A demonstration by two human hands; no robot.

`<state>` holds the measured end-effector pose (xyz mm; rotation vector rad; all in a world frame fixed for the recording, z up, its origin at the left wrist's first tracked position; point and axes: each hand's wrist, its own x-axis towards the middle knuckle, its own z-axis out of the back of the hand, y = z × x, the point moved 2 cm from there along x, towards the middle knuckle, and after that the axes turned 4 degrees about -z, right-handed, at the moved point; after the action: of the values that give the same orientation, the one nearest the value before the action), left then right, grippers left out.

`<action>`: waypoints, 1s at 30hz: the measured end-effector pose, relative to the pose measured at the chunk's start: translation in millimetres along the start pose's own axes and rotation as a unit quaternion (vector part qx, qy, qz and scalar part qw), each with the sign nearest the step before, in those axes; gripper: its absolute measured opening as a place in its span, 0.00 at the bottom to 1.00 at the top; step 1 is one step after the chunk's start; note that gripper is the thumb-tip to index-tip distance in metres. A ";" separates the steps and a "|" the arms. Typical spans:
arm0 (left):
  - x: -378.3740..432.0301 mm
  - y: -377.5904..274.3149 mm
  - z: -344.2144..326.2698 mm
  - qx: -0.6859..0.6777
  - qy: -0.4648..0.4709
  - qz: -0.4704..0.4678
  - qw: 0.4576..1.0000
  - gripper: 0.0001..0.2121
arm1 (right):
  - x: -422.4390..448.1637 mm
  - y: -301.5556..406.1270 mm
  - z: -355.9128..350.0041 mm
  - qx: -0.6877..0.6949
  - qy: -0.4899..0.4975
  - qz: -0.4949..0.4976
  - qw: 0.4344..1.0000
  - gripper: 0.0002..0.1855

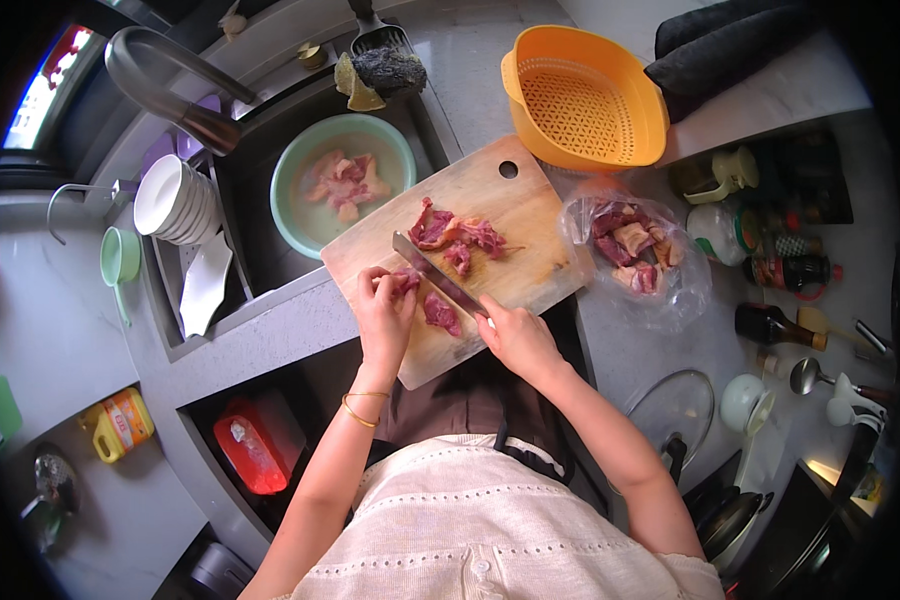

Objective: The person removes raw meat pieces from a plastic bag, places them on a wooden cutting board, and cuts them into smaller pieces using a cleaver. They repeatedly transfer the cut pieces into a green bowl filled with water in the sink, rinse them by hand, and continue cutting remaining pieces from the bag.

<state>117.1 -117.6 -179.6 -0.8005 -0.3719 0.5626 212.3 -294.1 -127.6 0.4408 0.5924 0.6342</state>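
Observation:
A wooden cutting board (517, 202) lies at a slant, its far left edge reaching over the sink. My right hand (521, 334) grips the handle of a kitchen knife (441, 276), whose blade points up and left across the board. Left of the blade, my left hand (384, 311) pinches a piece of raw meat (406, 280) in its fingertips. Another meat chunk (442, 313) rests just below, between the two hands. Beyond the blade sits a pile of cut raw meat (457, 229). More meat (341, 180) is in cloudy water inside a green basin (279, 196).
A clear plastic bag of raw meat (637, 244) touches the board's right side. Behind it stands an orange colander (585, 97). The basin sits in the dark sink (251, 217) under a faucet (210, 127). Stacked white bowls (169, 199) stand left. Bottles (776, 326) and a glass lid (675, 412) are right.

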 end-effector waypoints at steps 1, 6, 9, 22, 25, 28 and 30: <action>-0.9 -1.7 1.1 0.021 -0.003 -0.022 1.000 0.09 | 1.1 0.9 2.2 -0.011 0.009 -0.001 1.000 0.10; -2.1 -18.4 8.5 0.079 -0.018 -0.099 0.992 0.10 | 2.9 5.3 0.3 -0.022 -0.021 0.051 0.998 0.08; -2.3 -11.7 5.9 0.067 -0.009 -0.055 0.996 0.10 | 5.6 6.5 -4.0 -0.015 -0.015 0.067 0.998 0.08; 1.0 0.1 8.6 0.027 -0.031 -0.024 0.999 0.09 | 33.0 10.4 -4.0 -0.046 0.065 0.085 0.993 0.10; 4.1 2.7 8.6 0.003 -0.037 -0.007 0.999 0.09 | 57.1 22.3 -11.4 -0.036 0.066 0.092 0.993 0.11; 4.1 11.7 8.7 -0.002 -0.030 0.011 0.999 0.09 | 47.1 17.6 -5.2 -0.050 0.076 0.094 0.991 0.10; 3.4 10.4 8.4 0.017 -0.031 0.000 0.999 0.09 | 24.0 1.3 7.7 -0.059 0.086 0.065 0.992 0.10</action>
<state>112.1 -104.9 -181.8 -0.7521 -0.4185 0.5938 232.3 -278.9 -130.1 0.3167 0.6883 0.8337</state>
